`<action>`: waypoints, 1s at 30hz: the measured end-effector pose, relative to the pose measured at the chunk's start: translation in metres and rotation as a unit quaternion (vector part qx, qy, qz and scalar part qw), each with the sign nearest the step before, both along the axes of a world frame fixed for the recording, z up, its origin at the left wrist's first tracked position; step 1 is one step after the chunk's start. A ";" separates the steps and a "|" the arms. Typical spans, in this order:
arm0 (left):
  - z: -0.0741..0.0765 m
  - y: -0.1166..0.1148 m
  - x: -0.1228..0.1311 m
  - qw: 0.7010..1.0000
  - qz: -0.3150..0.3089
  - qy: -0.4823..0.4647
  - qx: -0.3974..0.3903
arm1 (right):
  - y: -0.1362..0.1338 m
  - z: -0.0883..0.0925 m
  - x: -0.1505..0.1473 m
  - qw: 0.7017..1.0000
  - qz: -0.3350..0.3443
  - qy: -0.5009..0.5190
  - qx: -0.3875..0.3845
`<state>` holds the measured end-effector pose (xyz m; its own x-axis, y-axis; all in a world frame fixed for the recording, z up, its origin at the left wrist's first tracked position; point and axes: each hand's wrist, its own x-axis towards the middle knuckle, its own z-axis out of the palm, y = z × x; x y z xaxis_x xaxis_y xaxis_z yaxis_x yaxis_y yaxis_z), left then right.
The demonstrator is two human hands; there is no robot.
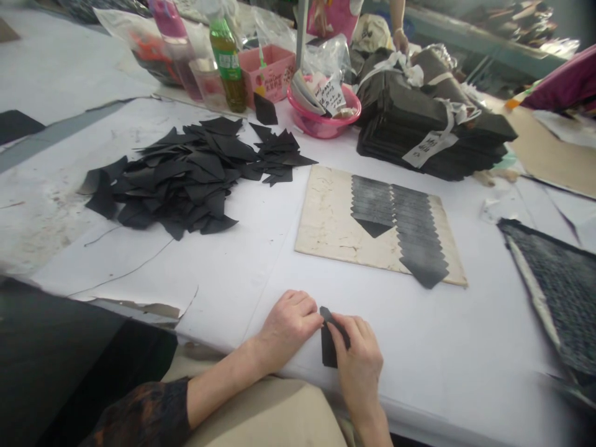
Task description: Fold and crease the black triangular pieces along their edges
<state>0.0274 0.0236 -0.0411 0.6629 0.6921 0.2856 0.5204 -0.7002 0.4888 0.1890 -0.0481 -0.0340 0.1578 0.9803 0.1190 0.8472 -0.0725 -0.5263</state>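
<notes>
Near the table's front edge, both hands are at a small black fabric piece (329, 347). My right hand (361, 351) grips it between thumb and fingers along its right side. At its upper left edge my left hand (293, 316) is closed, its thumb and forefinger pinching the piece. Beyond the hands lies a beige board (326, 214) carrying two overlapping rows of black pointed pieces (416, 223). A loose heap of similar black pieces (186, 174) spreads on the table to the left.
Behind the heap stand a green-labelled bottle (228, 68), a pink box (267, 71) and a pink basin (323, 121). Tied black bundles (419, 118) with paper tags sit at the back right. Dark textured fabric (554, 292) lies far right. Another person's hand (400, 40) shows at the back.
</notes>
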 end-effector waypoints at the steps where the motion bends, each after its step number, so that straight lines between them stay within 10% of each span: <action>1: 0.000 0.000 0.000 1.000 0.005 -0.006 -0.011 | -0.001 -0.001 -0.001 1.000 0.002 0.001 0.008; 30: -0.003 -0.005 -0.002 0.996 -0.025 -0.001 0.084 | -0.006 -0.008 -0.002 0.986 0.054 -0.090 0.126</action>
